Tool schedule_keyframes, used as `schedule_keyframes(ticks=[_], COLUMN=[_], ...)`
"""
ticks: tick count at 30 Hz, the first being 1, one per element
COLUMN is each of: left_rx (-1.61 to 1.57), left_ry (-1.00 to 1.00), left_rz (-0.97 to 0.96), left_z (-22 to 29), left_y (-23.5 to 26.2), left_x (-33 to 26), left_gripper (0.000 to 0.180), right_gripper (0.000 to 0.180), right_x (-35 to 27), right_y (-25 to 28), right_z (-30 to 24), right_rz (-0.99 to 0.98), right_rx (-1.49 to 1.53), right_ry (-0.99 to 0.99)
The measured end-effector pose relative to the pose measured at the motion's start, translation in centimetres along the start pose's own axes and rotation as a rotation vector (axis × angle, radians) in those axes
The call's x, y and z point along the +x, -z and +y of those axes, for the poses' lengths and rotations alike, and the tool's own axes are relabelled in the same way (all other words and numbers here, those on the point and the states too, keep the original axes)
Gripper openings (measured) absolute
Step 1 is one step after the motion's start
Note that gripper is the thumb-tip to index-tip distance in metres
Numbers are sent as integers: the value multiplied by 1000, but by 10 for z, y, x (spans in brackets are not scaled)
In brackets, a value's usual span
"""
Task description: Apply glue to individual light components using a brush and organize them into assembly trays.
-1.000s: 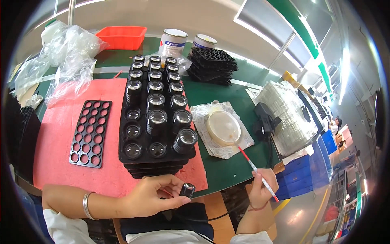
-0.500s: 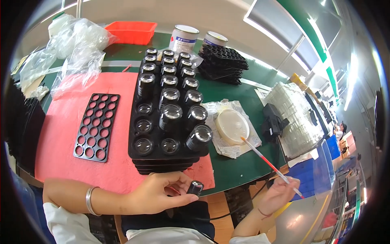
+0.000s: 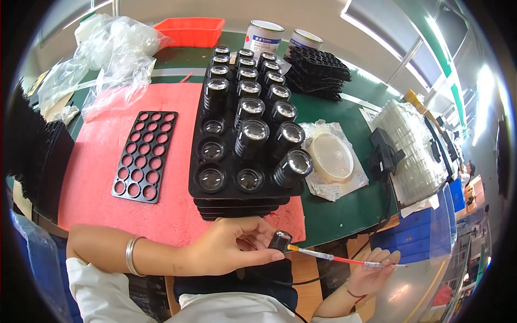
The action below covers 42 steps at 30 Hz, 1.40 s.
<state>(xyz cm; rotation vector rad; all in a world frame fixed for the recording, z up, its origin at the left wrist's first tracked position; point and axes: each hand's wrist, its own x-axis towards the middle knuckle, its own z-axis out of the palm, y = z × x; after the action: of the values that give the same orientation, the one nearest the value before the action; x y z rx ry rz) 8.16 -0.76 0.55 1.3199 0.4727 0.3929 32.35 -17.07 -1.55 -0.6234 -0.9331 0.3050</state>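
Between its thumb and fingers, my left hand grips a black lens barrel with a shiny glass end, just in front of the tray stack. My right hand pinches a thin red and silver paintbrush. The orange-tan bristles are at the barrel's right side, seemingly touching it. Beyond my left hand stands a stack of black trays. Several lens barrels stand upright in the top tray, while the front left pockets hold low clear domes or lenses.
A flat black perforated tray lies on a pink foam mat. To the right, a round pale dish rests on paper. Farther back are a red bin, paint cans, black trays and plastic bags.
The paintbrush has swung from the dish's rim down to the lens barrel, now lying nearly level. My left hand still holds the barrel. The whole view has shifted slightly.
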Motion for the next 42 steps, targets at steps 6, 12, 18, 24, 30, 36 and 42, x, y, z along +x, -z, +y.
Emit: schedule_keyframes(ticks=[6,12,18,24,30,36,42], left_rx=[-26,-23,-15,-63,345,339,732], left_ry=[-5,-13,-37,-59,-709,-1270,-428], left_rz=[-3,-23,-42,-83,-249,371,801], left_z=[-2,-3,-6,-10,35,70,61], left_y=[0,1,3,2,7,87,210], left_x=[-2,-1,0,0,-26,-25,6], left_gripper=[31,29,33,33,28,34,30], right_gripper=[24,26,25,23,19,19,20], right_x=[-1,0,1,3,21,27,27], right_y=[-1,2,4,11,15,25,25], right_z=[3,3,3,9,30,56,61], right_rz=[4,-17,-13,20,320,412,336], right_rx=[-79,-230,-269,-243,-17,15,2], right_ry=[23,54,43,61,-26,-86,-73])
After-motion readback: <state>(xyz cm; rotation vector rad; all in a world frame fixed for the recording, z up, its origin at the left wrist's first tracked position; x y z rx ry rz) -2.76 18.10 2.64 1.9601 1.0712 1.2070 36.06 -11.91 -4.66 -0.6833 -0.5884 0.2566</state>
